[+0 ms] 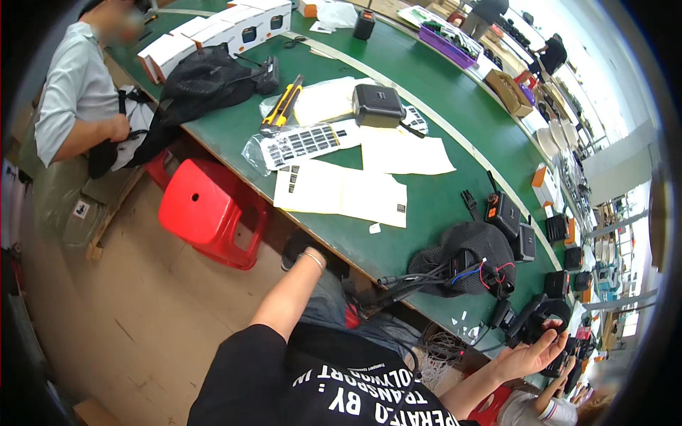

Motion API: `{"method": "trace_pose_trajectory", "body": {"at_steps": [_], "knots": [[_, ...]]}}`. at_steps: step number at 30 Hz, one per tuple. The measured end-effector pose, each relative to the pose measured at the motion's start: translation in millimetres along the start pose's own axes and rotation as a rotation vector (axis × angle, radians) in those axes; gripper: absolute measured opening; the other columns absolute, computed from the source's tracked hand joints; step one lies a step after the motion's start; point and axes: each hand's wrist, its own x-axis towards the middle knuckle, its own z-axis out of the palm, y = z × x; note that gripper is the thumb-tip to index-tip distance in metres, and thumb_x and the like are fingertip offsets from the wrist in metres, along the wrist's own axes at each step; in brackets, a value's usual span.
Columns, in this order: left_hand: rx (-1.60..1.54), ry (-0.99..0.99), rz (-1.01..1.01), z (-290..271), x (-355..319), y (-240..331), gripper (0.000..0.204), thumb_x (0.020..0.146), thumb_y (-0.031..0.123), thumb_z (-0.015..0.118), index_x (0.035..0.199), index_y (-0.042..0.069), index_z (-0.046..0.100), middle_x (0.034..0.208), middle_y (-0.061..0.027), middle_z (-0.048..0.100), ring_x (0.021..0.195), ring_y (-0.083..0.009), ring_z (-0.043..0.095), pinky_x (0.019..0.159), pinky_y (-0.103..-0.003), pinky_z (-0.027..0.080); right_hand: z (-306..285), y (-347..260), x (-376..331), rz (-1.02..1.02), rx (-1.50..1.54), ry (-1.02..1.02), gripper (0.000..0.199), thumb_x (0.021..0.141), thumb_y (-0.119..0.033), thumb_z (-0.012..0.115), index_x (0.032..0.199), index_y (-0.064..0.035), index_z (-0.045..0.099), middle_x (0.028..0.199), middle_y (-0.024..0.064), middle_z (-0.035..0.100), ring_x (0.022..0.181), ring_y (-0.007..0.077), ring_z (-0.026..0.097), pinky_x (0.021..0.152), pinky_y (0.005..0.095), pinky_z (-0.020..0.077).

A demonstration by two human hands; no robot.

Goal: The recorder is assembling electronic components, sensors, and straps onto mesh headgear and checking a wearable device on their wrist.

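Note:
My left forearm, with a thin band at the wrist, reaches to the table's front edge; my left hand (310, 257) is mostly hidden there beside a dark object, its fingers out of sight. On the right, my right hand (534, 355) is raised with fingers stretched and apart. Its fingertips are at a black looped device (540, 318), and whether they touch it I cannot make out. Left of that hand, a dark grey mesh cap (463, 257) lies at the table edge, with black cables (408, 285) and thin red and blue wires on it.
The green table (334, 231) carries paper sheets (341, 192), a yellow-black utility knife (283, 105), a black case (379, 105) and black boxy devices (503, 214). White boxes (213, 35) and a black mesh bag (206, 74) stand far left. A red stool (202, 206) is below; people sit at both sides.

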Motion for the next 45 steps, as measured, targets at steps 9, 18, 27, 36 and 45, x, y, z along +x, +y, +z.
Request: {"method": "trace_pose_trajectory", "body": {"at_steps": [9,18,27,36,45], "knots": [[1.123,0.164,0.369,10,-127,96,0.025,0.070,0.011,0.057,0.092,0.003,0.066,0.104,-0.0180,0.062,0.098,-0.0361,0.055,0.084,-0.040,0.043,37,15,0,0.133,0.186,0.002,0.026,0.095,-0.020,0.048,0.114,-0.0018,0.052,0.100,0.0046,0.054,0.081,0.0090,0.048,0.074,0.0234,0.0413],[0.345,0.778,0.196,-122,-92,11,0.033,0.086,0.017,0.053,0.112,-0.003,0.057,0.114,-0.0185,0.060,0.106,-0.0314,0.056,0.089,-0.041,0.043,97,26,18,0.322,0.395,-0.568,0.029,0.076,-0.017,0.072,0.093,0.0001,0.056,0.092,0.0090,0.056,0.085,0.0169,0.054,0.076,0.0277,0.0430],[0.049,0.484,-0.018,-170,92,84,0.037,0.088,0.024,0.053,0.114,-0.001,0.057,0.115,-0.0150,0.059,0.107,-0.0272,0.055,0.090,-0.039,0.044,151,48,29,0.619,0.437,-0.805,0.030,0.074,-0.024,0.075,0.084,0.0009,0.060,0.087,0.0133,0.057,0.080,0.0245,0.056,0.071,0.0355,0.0458],[-0.168,0.311,-0.585,-206,-129,-2,0.040,0.090,0.032,0.053,0.115,0.000,0.057,0.116,-0.0115,0.059,0.107,-0.0229,0.055,0.091,-0.036,0.044,171,5,-12,0.459,0.009,-0.799,0.022,0.073,0.000,0.069,0.091,0.0069,0.060,0.094,0.0134,0.059,0.087,0.0232,0.055,0.079,0.0331,0.0424],[-0.142,-0.131,0.071,-165,-313,255,0.036,0.095,0.028,0.046,0.112,-0.002,0.057,0.107,-0.0089,0.059,0.104,-0.0161,0.054,0.094,-0.031,0.040,180,-95,-60,0.245,-0.002,-1.082,0.029,0.062,0.005,0.073,0.090,0.0023,0.065,0.087,0.0131,0.058,0.077,0.0238,0.057,0.069,0.0293,0.0449]]}}
